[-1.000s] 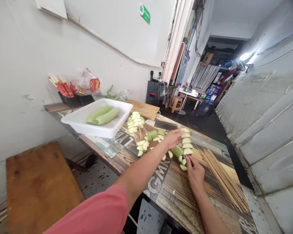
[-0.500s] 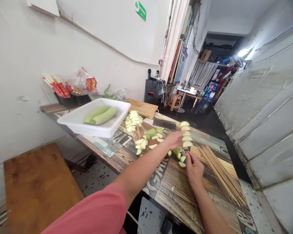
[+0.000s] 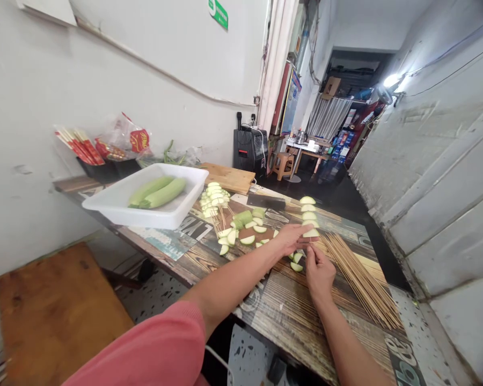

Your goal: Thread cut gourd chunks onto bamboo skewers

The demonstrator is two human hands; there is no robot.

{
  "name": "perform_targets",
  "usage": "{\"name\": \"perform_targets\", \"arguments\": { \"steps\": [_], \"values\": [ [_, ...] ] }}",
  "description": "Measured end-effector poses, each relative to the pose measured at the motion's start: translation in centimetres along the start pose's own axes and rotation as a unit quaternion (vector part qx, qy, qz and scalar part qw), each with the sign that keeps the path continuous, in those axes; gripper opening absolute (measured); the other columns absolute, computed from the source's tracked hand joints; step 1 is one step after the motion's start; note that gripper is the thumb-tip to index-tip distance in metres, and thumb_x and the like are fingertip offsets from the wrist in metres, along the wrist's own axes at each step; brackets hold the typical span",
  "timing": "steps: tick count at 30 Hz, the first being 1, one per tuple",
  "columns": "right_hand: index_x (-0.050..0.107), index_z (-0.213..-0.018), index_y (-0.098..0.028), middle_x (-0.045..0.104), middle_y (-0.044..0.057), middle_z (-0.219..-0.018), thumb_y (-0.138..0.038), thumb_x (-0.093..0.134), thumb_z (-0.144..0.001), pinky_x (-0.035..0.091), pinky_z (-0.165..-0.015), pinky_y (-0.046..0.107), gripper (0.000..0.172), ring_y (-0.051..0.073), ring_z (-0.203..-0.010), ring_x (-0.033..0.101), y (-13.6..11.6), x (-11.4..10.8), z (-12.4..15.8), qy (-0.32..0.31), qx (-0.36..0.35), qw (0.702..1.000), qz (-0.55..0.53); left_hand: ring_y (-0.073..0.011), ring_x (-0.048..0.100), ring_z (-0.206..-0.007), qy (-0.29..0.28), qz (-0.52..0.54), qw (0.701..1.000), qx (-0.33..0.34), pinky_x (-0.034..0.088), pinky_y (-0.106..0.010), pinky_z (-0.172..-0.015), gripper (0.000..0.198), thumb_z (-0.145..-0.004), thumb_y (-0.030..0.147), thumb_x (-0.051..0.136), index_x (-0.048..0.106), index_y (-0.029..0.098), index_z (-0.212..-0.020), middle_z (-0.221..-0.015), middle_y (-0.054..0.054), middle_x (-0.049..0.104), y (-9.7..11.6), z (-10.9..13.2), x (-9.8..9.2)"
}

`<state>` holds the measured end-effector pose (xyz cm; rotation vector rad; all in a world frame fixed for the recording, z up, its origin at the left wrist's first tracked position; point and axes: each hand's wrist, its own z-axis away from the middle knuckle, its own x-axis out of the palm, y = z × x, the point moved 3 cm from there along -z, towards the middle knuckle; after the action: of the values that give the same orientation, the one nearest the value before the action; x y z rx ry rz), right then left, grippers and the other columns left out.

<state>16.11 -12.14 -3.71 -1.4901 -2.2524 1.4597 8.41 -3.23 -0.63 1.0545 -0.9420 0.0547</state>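
A bamboo skewer carrying several half-round zucchini slices (image 3: 308,208) stands roughly upright over the table. My left hand (image 3: 293,239) is closed at the lowest slice, its fingers against it. Just below, my right hand (image 3: 321,271) pinches the bare lower end of the skewer. Cut zucchini pieces (image 3: 247,240) lie on the brown board to the left, some of them hidden behind my left forearm. Beside them a bunch of filled zucchini skewers (image 3: 215,199) rests together. To the right of my right hand lies a pile of bare bamboo skewers (image 3: 362,281).
A white tub (image 3: 145,217) at the left holds two whole zucchini (image 3: 163,193). A dark-bladed knife (image 3: 268,201) and a wooden board (image 3: 227,178) lie toward the back. Black containers (image 3: 100,170) with packets stand by the wall. A wooden stool (image 3: 60,316) is at lower left.
My left hand has moved down the skewer to the lowest slice, closer to my right hand. More of the slices show above it. The view has shifted slightly to the right.
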Motion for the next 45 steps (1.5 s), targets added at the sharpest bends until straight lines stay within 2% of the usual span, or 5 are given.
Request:
{"name": "perform_targets", "arguments": {
  "steps": [15,23,26,31,45],
  "values": [
    [0.073,-0.097,-0.011,0.073,0.012,-0.084,-0.042,0.044,-0.084,0.047,-0.065,0.026,0.045,0.021,-0.069,0.066,0.1,0.1,0.1,-0.004,-0.002,1.0,0.015,-0.0146,0.066,-0.058,0.037,-0.029,0.999,-0.017,0.049,-0.019,-0.049,0.01,-0.077,0.014,0.067,0.059,0.009,-0.077,-0.067,-0.009,0.067,-0.8,-0.2,-0.1],
    [0.074,-0.095,-0.014,0.073,0.01,-0.09,-0.043,0.048,-0.083,0.05,-0.067,0.027,0.041,0.022,-0.077,0.068,0.2,0.1,0.0,-0.026,-0.004,0.999,-0.021,-0.0151,0.064,-0.066,0.054,-0.006,0.996,0.071,0.053,-0.026,-0.06,0.034,-0.076,0.042,0.068,0.065,0.012,-0.091,-0.08,-0.01,0.068,1.7,-0.5,-1.1],
    [0.074,-0.094,-0.014,0.073,0.01,-0.092,-0.044,0.048,-0.083,0.051,-0.07,0.028,0.041,0.022,-0.08,0.068,0.1,0.4,0.2,-0.068,-0.01,0.997,-0.043,-0.0119,0.062,-0.064,0.068,0.016,0.99,0.122,0.052,-0.024,-0.062,0.03,-0.076,0.039,0.068,0.064,0.012,-0.09,-0.08,-0.007,0.067,3.1,-0.8,-2.0],
    [0.073,-0.096,-0.014,0.073,0.009,-0.093,-0.047,0.049,-0.081,0.051,-0.076,0.031,0.043,0.022,-0.083,0.068,0.0,1.0,0.5,-0.119,0.001,0.991,-0.057,-0.0116,0.06,-0.057,0.113,-0.003,0.985,0.133,0.051,-0.025,-0.06,0.027,-0.076,0.034,0.069,0.062,0.009,-0.081,-0.069,-0.008,0.065,3.9,-1.0,-2.6],
    [0.073,-0.096,-0.015,0.073,0.008,-0.091,-0.046,0.049,-0.081,0.052,-0.074,0.03,0.041,0.022,-0.08,0.068,0.0,0.7,0.7,-0.119,0.0,0.991,-0.053,-0.012,0.06,-0.056,0.109,-0.014,0.987,0.114,0.05,-0.026,-0.059,0.01,-0.08,0.019,0.061,0.062,0.009,-0.077,-0.067,-0.008,0.065,3.7,-1.0,-2.7]
  ]
}}
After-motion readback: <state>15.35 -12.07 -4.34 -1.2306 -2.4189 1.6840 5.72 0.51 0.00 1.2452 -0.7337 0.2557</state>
